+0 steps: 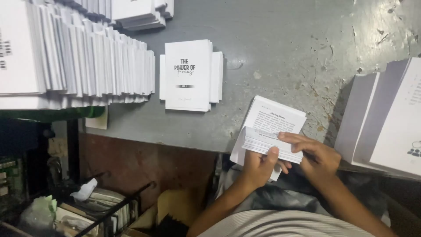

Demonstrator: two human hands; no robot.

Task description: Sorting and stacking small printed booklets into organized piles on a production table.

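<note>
My left hand (259,166) and my right hand (314,156) both grip a small white booklet block (274,127) at the table's near edge. Its printed pages are fanned open, with my left thumb pressed on the lower stack of pages and my right fingers over the right side. A finished white booklet with a printed cover (188,74) lies on a small pile further back on the grey table (280,44).
A long fanned row of white booklets (83,66) covers the left of the table. More stacks (136,13) sit at the back. Tall white paper piles (386,118) stand at the right. Below the table's left edge lies clutter with paper scraps (83,206).
</note>
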